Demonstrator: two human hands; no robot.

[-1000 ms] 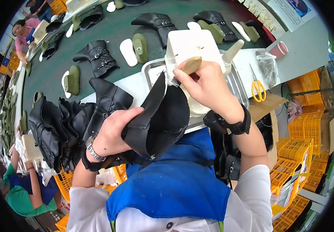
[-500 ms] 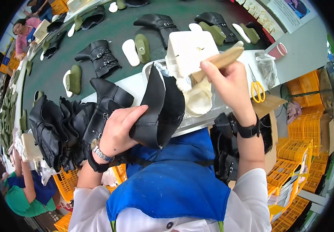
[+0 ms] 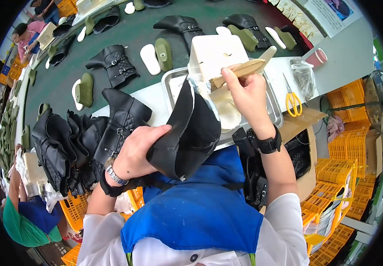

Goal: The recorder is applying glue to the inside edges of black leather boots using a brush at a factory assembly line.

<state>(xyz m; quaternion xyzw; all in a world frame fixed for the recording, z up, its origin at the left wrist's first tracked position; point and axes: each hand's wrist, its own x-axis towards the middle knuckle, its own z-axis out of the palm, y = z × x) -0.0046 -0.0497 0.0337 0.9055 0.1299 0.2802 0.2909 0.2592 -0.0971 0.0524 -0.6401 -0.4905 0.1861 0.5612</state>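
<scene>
My left hand (image 3: 134, 150) grips a black leather boot upper (image 3: 167, 153) by its side, and the opening of the upper gapes toward me. In my right hand (image 3: 250, 95) is a flat wooden-handled brush (image 3: 249, 68), pinched between thumb and fingers. Its pale bristles are at the far rim of the upper, where a whitish smear shows along the edge. Just below the brush lies a round, cream-coloured pot (image 3: 228, 116), partly hidden by my right hand. An off-white box-shaped tub (image 3: 217, 52) stands behind it, over a metal tray (image 3: 275, 108).
Black boots (image 3: 114, 66) and green shoe lasts (image 3: 163, 54) with white insoles (image 3: 149, 59) lie on the dark green belt. Several boot uppers (image 3: 58, 146) are stacked at left. Yellow scissors (image 3: 294, 104) lie at right, above orange crates (image 3: 327, 188). Other people work at left.
My right hand has moved left and slightly down, bringing the brush to the upper's far edge. The upper has shifted and turned a little to the right in my left hand, its opening wider.
</scene>
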